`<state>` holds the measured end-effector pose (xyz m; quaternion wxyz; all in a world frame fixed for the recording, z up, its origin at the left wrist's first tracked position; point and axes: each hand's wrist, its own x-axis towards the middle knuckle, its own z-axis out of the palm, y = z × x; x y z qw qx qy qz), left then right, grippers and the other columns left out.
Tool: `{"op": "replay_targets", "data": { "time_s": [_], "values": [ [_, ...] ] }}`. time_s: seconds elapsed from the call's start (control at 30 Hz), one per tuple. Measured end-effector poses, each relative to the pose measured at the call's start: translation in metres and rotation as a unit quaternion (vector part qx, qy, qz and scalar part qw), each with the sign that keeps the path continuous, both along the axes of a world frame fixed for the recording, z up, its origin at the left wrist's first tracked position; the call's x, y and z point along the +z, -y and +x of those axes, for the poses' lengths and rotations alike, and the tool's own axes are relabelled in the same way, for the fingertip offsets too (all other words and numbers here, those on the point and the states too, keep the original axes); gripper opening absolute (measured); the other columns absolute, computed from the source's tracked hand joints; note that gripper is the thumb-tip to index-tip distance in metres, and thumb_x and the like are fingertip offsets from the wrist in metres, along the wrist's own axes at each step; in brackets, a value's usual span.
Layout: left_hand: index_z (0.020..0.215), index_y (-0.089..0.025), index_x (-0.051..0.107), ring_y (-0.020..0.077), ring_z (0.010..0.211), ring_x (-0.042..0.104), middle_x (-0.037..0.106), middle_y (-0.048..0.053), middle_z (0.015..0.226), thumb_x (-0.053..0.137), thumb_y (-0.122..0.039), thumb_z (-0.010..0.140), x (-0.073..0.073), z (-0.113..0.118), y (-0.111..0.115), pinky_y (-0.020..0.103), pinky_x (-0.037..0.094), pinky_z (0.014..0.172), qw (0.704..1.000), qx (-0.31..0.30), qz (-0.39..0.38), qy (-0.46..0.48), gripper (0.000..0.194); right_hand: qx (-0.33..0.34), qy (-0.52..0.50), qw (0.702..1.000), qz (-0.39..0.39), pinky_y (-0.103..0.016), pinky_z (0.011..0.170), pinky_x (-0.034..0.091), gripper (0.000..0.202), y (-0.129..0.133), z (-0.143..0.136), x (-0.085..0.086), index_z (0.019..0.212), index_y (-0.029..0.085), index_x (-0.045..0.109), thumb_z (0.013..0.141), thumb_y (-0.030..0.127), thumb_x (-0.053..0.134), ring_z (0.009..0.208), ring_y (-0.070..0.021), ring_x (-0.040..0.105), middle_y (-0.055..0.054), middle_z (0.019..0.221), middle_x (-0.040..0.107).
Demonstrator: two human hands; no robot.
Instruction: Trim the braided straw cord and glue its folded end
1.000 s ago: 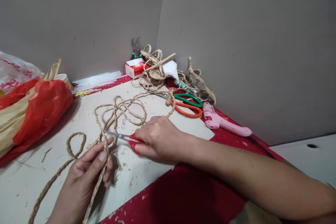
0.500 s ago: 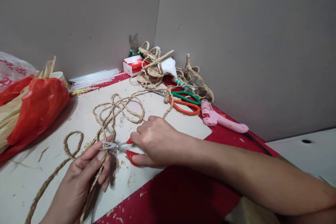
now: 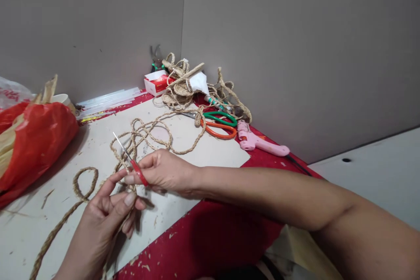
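Observation:
My left hand (image 3: 101, 218) pinches a thin braided straw cord (image 3: 133, 187) between thumb and fingers, low over the white sheet. Small scissors (image 3: 139, 172) with red handles sit in my right hand (image 3: 167, 170), their blades together and pointing up and to the left. The right thumb and fingertips are close by the left fingers at the cord; whether they also grip it I cannot tell. Loose loops of the cord lie on the sheet beyond both hands. A thicker braided rope (image 3: 55, 229) curls at the left of my left hand.
A red plastic bag (image 3: 49, 131) with dry husks lies at the left. Clear glue sticks (image 3: 111, 99), a red-and-white box (image 3: 156, 83) and heaped braids (image 3: 182, 89) stand along the back. Scissors with green and orange handles (image 3: 218, 130) and a pink glue gun (image 3: 262, 143) lie at the right.
The scissors' blades, earlier across the cord at my left fingers, have swung up and away. My right hand has moved left, closer to my left hand. The whole view has shifted slightly.

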<state>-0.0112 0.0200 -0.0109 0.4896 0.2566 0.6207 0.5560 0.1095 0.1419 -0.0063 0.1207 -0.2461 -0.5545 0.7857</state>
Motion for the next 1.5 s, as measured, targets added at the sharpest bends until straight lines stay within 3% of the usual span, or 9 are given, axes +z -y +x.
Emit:
{"op": "replay_targets", "data": {
  "time_s": [0.1, 0.23, 0.4, 0.53, 0.8, 1.13, 1.37, 1.43, 1.5],
  "values": [
    [0.106, -0.019, 0.063, 0.0065, 0.041, 0.041, 0.069, 0.002, 0.062, 0.08, -0.034, 0.069, -0.003, -0.003, 0.002, 0.02, 0.038, 0.044, 1.0, -0.002, -0.006, 0.03, 0.043, -0.075, -0.051, 0.996, 0.023, -0.02, 0.044, 0.018, 0.043, -0.003, -0.005, 0.008, 0.06, 0.014, 0.055, 0.056, 0.047, 0.082, 0.045, -0.0033, 0.029, 0.009, 0.048, 0.041],
    [0.082, -0.017, 0.07, 0.008, 0.045, 0.045, 0.067, 0.003, 0.061, 0.081, -0.032, 0.069, -0.008, -0.008, 0.005, 0.02, 0.037, 0.045, 0.997, -0.024, -0.013, 0.068, 0.023, -0.161, -0.087, 0.974, 0.133, -0.021, 0.047, 0.016, 0.043, -0.012, -0.004, 0.019, 0.055, 0.014, 0.048, 0.06, 0.042, 0.08, 0.05, -0.003, 0.023, 0.01, 0.049, 0.031],
    [0.067, -0.016, 0.068, 0.0052, 0.04, 0.038, 0.061, 0.002, 0.054, 0.081, -0.038, 0.067, -0.001, -0.001, 0.004, 0.019, 0.03, 0.041, 0.997, -0.038, 0.0, 0.072, 0.025, -0.218, -0.12, 0.948, 0.199, -0.021, 0.049, 0.019, 0.044, -0.023, -0.011, 0.016, 0.051, 0.015, 0.044, 0.064, 0.041, 0.076, 0.051, -0.004, 0.024, 0.009, 0.049, 0.031],
    [0.073, -0.017, 0.069, 0.0043, 0.041, 0.035, 0.061, 0.001, 0.057, 0.083, -0.036, 0.065, 0.004, 0.003, 0.002, 0.018, 0.027, 0.04, 0.997, 0.011, -0.008, 0.079, 0.024, -0.241, -0.129, 0.936, 0.223, -0.022, 0.048, 0.018, 0.042, -0.031, -0.014, 0.009, 0.052, 0.016, 0.043, 0.066, 0.04, 0.074, 0.051, -0.0045, 0.024, 0.008, 0.05, 0.031],
    [0.075, -0.016, 0.068, 0.0021, 0.038, 0.019, 0.05, -0.004, 0.045, 0.075, -0.04, 0.074, -0.007, -0.009, 0.003, 0.017, 0.012, 0.037, 0.993, -0.021, -0.034, 0.112, 0.025, -0.255, -0.151, 0.886, 0.356, -0.021, 0.049, 0.023, 0.033, -0.041, -0.01, 0.0, 0.054, 0.015, 0.048, 0.073, 0.031, 0.07, 0.052, -0.0055, 0.028, 0.007, 0.052, 0.036],
    [0.094, -0.018, 0.072, 0.0039, 0.04, 0.045, 0.072, 0.005, 0.073, 0.074, -0.034, 0.077, -0.011, -0.012, 0.002, 0.019, 0.036, 0.046, 0.988, -0.087, -0.014, 0.127, 0.024, -0.269, -0.08, 0.903, 0.326, -0.021, 0.05, 0.024, 0.038, -0.053, -0.002, -0.013, 0.054, 0.016, 0.044, 0.073, 0.039, 0.068, 0.052, -0.0056, 0.027, 0.007, 0.052, 0.032],
    [0.091, -0.019, 0.069, 0.0065, 0.041, 0.049, 0.075, 0.005, 0.074, 0.076, -0.033, 0.076, -0.016, -0.017, 0.002, 0.023, 0.043, 0.051, 0.993, -0.046, -0.007, 0.11, 0.022, -0.192, -0.01, 0.903, 0.385, -0.021, 0.048, 0.022, 0.041, -0.054, 0.017, 0.002, 0.057, 0.017, 0.044, 0.075, 0.048, 0.064, 0.05, -0.0057, 0.026, 0.007, 0.053, 0.031],
    [0.092, -0.019, 0.067, 0.0065, 0.041, 0.05, 0.075, 0.006, 0.074, 0.075, -0.032, 0.076, -0.016, -0.018, 0.002, 0.023, 0.044, 0.053, 0.994, -0.024, -0.004, 0.107, 0.022, -0.126, 0.038, 0.867, 0.48, -0.022, 0.048, 0.022, 0.04, -0.046, 0.028, 0.01, 0.056, 0.017, 0.044, 0.075, 0.047, 0.063, 0.049, -0.006, 0.026, 0.007, 0.051, 0.031],
    [0.094, -0.019, 0.066, 0.0064, 0.042, 0.05, 0.075, 0.006, 0.073, 0.075, -0.031, 0.077, -0.017, -0.019, 0.001, 0.022, 0.044, 0.053, 0.994, -0.003, 0.001, 0.107, 0.023, -0.05, 0.096, 0.794, 0.598, -0.023, 0.05, 0.022, 0.037, -0.035, 0.036, 0.013, 0.056, 0.017, 0.047, 0.074, 0.046, 0.062, 0.048, -0.0065, 0.028, 0.006, 0.049, 0.036]
  ]
}}
